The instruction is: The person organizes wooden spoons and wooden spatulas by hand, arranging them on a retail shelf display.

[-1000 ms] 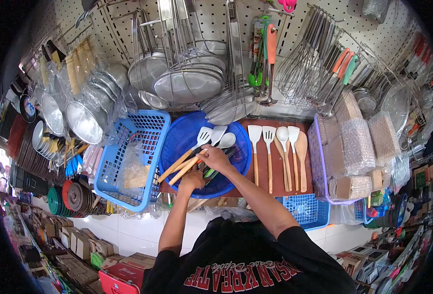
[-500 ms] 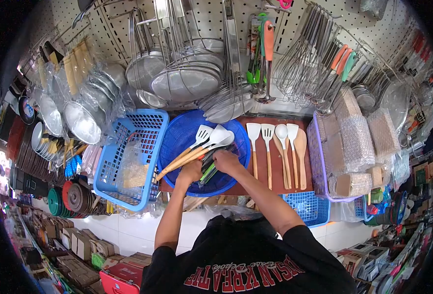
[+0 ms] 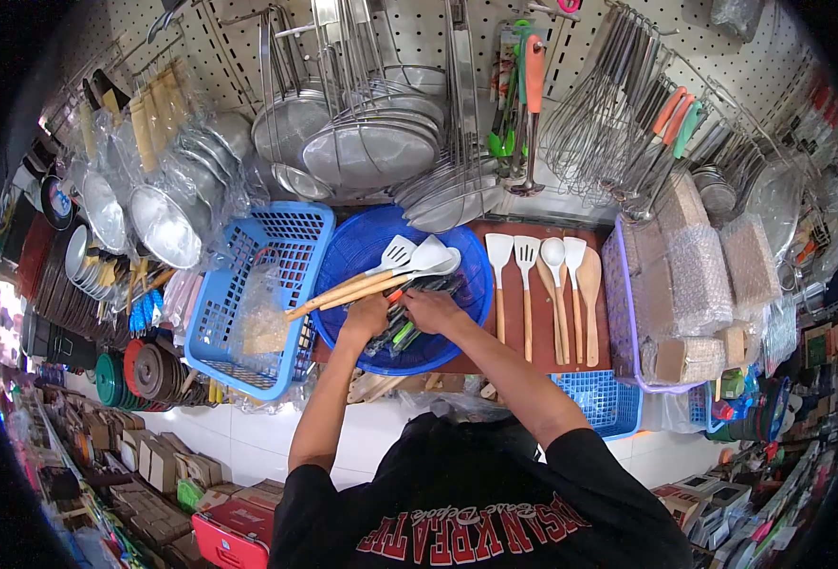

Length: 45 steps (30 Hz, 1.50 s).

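Both hands reach into a round blue basket (image 3: pixel 482 322). My left hand (image 3: pixel 366 317) is curled, just below the wooden handles of white-headed utensils: a slotted turner (image 3: pixel 397 251), another white turner (image 3: pixel 430 254) and a third partly covered white head. My right hand (image 3: pixel 430 309) is closed among dark packaged items (image 3: pixel 402 334) with green and orange parts. What the fingers of either hand hold is hidden. On the red-brown shelf at right lie a white turner (image 3: pixel 499 248), a slotted turner (image 3: pixel 527 250), a white spoon (image 3: pixel 552 251) and wooden utensils (image 3: pixel 587 284).
A blue rectangular basket (image 3: pixel 212 313) with plastic-wrapped contents stands at left. At right a purple basket (image 3: pixel 618 313) holds bubble-wrapped boxes (image 3: pixel 692 275). Strainers (image 3: pixel 371 156) and whisks (image 3: pixel 594 104) hang from the pegboard above. A smaller blue basket (image 3: pixel 613 403) sits lower right.
The white-headed utensils have swung flatter, their handles now pointing further left toward the rectangular basket. My hands have shifted slightly within the round basket. The whole view has moved a little.
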### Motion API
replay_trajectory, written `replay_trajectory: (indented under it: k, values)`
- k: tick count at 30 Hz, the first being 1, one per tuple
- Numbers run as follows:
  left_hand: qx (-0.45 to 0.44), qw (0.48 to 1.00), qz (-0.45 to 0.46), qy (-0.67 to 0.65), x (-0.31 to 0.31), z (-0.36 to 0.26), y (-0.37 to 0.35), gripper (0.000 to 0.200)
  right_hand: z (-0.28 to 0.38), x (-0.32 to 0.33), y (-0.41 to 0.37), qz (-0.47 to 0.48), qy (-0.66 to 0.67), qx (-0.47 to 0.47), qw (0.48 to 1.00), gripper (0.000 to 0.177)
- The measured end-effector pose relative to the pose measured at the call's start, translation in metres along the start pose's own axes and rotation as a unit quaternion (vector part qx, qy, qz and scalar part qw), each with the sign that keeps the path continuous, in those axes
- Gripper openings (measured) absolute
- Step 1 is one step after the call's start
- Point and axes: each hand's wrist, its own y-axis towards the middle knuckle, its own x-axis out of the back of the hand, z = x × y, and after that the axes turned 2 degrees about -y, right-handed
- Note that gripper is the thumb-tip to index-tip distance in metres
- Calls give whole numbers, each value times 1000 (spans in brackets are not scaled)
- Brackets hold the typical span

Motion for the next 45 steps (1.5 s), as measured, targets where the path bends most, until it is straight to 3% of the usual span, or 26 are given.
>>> replay_trajectory:
  k: [3,7,9,15,19,22,24,27,30,33,35,37,45]
  values:
    - [-44,998,9,37,5,0,-2,34,-2,3,4,20,-4,-2,1000,25]
    - [-38,998,54,24,13,-5,-4,41,3,19,5,100,-37,-13,994,33]
    - [-11,994,107,-2,13,-4,0,53,3,17,9,93,-31,-19,995,32]
    - [-32,997,69,-14,1,1,-1,59,-5,2,18,61,-31,-27,997,34]
    - [-16,994,107,-22,4,-2,2,55,-6,1,18,27,-15,-31,999,34]
    - [-30,989,148,-2,10,-1,4,52,-4,12,21,95,-27,-46,994,31]
    - [-36,984,174,9,10,0,7,51,-4,12,22,68,-20,-46,996,30]
    - [-26,987,154,-24,0,3,11,51,-5,10,26,76,-30,-50,995,32]
    - [-91,995,21,-46,-9,5,2,38,2,14,24,72,-32,-61,995,32]
    - [-49,991,83,-92,6,-1,0,36,10,23,24,91,-43,-68,993,31]
    - [-83,994,10,-77,2,3,-1,36,11,25,29,133,-57,-81,986,30]
    - [-121,990,-66,-9,-2,5,-1,39,8,16,32,116,-42,-96,988,29]
    - [-59,997,-20,45,-12,5,0,56,-1,4,31,67,-38,-72,994,29]
